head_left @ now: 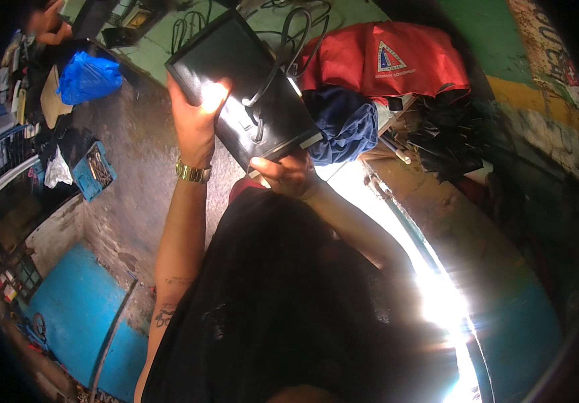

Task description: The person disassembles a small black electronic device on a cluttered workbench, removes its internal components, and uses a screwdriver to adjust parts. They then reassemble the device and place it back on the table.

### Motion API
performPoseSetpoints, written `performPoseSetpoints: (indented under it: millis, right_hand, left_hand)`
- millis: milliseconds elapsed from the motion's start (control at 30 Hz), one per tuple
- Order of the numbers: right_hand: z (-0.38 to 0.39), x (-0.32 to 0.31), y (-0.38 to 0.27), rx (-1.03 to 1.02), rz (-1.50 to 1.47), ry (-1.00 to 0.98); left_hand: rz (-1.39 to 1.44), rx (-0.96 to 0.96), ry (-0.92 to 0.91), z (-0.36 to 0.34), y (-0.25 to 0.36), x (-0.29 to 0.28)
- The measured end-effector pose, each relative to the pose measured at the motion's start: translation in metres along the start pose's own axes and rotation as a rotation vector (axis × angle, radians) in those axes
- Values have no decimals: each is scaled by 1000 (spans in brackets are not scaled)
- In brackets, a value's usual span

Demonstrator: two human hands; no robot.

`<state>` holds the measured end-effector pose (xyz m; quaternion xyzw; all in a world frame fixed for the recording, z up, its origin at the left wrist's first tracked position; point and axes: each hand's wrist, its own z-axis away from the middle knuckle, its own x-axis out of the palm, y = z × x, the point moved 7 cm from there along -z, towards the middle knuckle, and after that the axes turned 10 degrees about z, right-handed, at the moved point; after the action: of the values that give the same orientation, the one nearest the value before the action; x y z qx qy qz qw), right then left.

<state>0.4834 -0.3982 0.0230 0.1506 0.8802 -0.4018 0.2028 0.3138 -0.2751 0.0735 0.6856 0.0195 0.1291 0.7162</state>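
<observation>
A black box-shaped device [235, 70] with smooth, shiny faces is held tilted in front of me, above my lap. My left hand [195, 114] grips its left side, thumb lying on the face; a gold-coloured watch sits on that wrist. At the lower end, my right hand [286, 173] is closed on the box's edge, its thumb along the near side. A dark cable [279, 67] loops over the box toward its face, where a pale end piece and a short black cord show. The fingers beneath the box are hidden.
Behind the box, more cables [188, 30] lie on a green surface. A red bag [397, 60] and dark blue cloth [346, 124] are piled at the right. A blue plastic bag [89, 77] and blue tray [94, 171] stand left. Glaring light streaks down the right.
</observation>
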Motion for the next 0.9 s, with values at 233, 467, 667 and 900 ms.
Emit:
performPoseSetpoints:
  millis: [233, 467, 667, 900]
  right_hand:
    - [2, -3, -7, 32, 110, -37]
    - [2, -6, -10, 94, 98, -80]
    - [6, -6, -8, 185, 116, -107]
    - [10, -6, -12, 197, 168, -153]
  left_hand:
    - [15, 32, -10, -2, -2, -3]
    - [92, -25, -36, 0, 1, 1]
    - [238, -73, -69, 13, 3, 11]
    - [186, -49, -90, 12, -6, 2]
